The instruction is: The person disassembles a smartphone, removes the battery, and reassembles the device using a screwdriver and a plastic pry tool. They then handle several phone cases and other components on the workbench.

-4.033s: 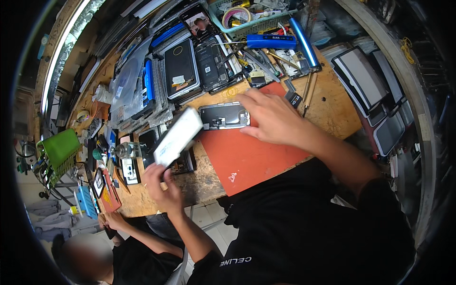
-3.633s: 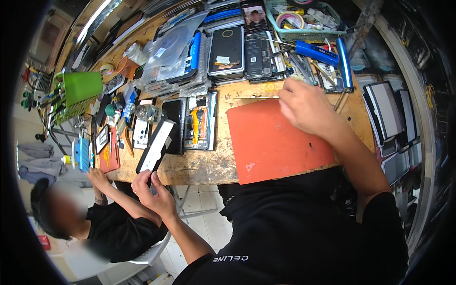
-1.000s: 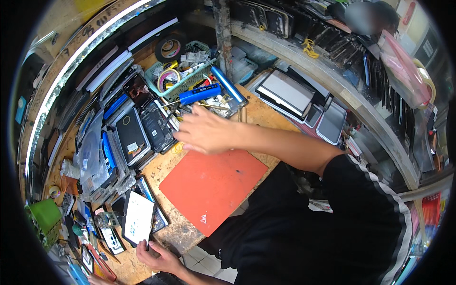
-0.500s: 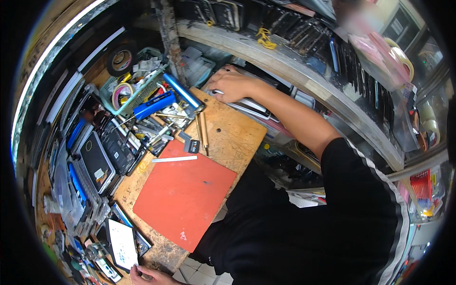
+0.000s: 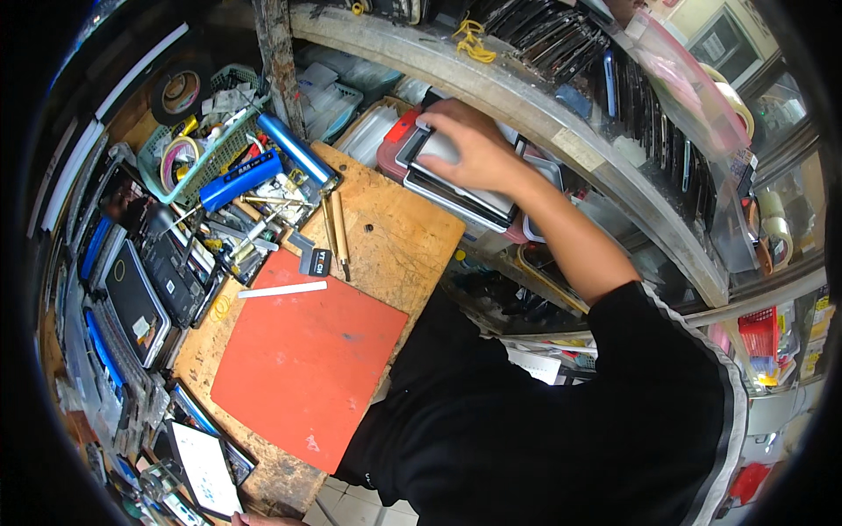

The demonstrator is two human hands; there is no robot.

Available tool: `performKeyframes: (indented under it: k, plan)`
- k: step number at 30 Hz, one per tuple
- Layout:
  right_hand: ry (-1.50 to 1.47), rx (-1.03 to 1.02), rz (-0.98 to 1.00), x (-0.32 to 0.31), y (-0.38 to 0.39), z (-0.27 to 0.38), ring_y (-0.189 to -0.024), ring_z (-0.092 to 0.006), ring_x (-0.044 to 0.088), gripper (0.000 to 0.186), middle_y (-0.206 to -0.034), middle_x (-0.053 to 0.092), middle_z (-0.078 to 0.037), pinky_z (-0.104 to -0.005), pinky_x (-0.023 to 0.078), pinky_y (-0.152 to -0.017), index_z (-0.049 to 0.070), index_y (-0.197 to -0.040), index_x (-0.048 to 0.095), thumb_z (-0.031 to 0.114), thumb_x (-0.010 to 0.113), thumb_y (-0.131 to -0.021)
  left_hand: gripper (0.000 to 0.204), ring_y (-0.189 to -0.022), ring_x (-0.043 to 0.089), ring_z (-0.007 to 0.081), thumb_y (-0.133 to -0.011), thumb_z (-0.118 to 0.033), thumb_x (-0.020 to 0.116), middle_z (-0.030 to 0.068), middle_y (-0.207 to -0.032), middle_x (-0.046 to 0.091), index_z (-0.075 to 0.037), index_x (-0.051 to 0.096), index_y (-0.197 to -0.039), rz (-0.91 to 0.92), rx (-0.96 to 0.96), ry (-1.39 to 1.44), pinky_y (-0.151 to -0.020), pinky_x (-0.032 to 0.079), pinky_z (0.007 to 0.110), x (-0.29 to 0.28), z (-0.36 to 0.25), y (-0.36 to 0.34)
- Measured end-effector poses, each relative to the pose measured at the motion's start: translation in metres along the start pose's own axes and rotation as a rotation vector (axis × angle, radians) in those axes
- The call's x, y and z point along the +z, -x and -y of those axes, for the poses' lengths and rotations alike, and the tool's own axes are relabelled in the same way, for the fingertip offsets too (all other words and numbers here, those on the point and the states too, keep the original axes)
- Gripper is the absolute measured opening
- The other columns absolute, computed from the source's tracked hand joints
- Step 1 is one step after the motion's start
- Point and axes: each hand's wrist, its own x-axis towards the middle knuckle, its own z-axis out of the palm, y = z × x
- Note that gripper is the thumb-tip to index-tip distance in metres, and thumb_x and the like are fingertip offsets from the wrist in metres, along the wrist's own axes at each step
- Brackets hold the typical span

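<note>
My right hand reaches over the shelf beyond the bench, thumb and fingers spread apart. It lies over a stack of flat, thin-edged devices, partly touching the top one; its palm hides part of the stack. Only the fingertips of my left hand show at the bottom edge. They are beside the lower corner of a tablet-like panel with a white face and dark frame; whether they grip it is hidden. Between my hands, a red mat covers part of the wooden bench, with a white strip across its upper end.
On the bench lie a blue cylindrical tool, a blue handheld device, brass-coloured pen tools and a small black card. A green basket holds tape rolls. Phone and tablet parts crowd the left. A wooden shelf runs overhead.
The view has shifted, moving the bench leftward in the picture. My right hand has moved right along the shelf, onto the stacked devices. My left hand has slid mostly below the lower edge.
</note>
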Motion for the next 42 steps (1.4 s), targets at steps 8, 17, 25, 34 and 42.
performKeyframes:
  k: [8,17,25,34,42]
  plan:
    - [0.339,0.407,0.376,-0.049,0.049,0.029,-0.139,-0.0488,0.048,0.108,-0.146,0.05,-0.036,-0.0488,0.039,-0.12,-0.002,-0.159,0.038,0.04,0.089,-0.074,0.027,-0.081,0.066,0.0339,-0.105,-0.023,0.069,0.0188,-0.093,0.071,0.004,0.069,-0.101,-0.081,0.053,0.118,-0.077,0.056,0.045,0.002,-0.031,-0.002]
    - [0.292,0.482,0.4,-0.045,0.048,0.029,-0.143,-0.0536,0.043,0.108,-0.146,0.047,-0.039,-0.0516,0.035,-0.123,0.0,-0.159,0.036,0.037,0.088,-0.072,0.032,-0.075,0.066,0.0368,-0.102,-0.028,0.073,0.0184,-0.086,0.07,0.003,0.072,-0.094,-0.066,0.088,0.202,-0.072,0.055,0.046,0.011,-0.05,-0.003]
    - [0.325,0.433,0.41,-0.036,0.045,0.025,-0.133,-0.05,0.049,0.103,-0.141,0.054,-0.032,-0.0561,0.038,-0.116,0.002,-0.155,0.044,0.041,0.087,-0.07,0.031,-0.069,0.066,0.0328,-0.102,-0.029,0.073,0.0151,-0.081,0.07,0.001,0.073,-0.092,-0.025,-0.022,0.298,-0.064,0.054,0.04,0.018,-0.043,0.008]
    - [0.504,0.421,0.366,-0.027,0.046,0.045,-0.128,-0.048,0.055,0.102,-0.136,0.054,-0.032,-0.0629,0.039,-0.111,0.008,-0.155,0.045,0.041,0.087,-0.068,0.028,-0.064,0.065,0.0275,-0.103,-0.027,0.073,0.0103,-0.078,0.07,-0.001,0.073,-0.092,0.056,0.025,0.177,-0.06,0.054,0.038,0.012,-0.053,0.003]
    - [0.222,0.377,0.183,-0.058,0.026,0.008,-0.128,-0.0468,0.058,0.099,-0.14,0.058,-0.031,-0.0503,0.046,-0.11,0.007,-0.156,0.048,0.042,0.082,-0.069,0.026,-0.066,0.066,0.0273,-0.103,-0.025,0.073,0.0114,-0.081,0.071,0.0,0.073,-0.094,0.063,0.012,0.19,-0.061,0.055,0.037,0.013,-0.044,0.006]
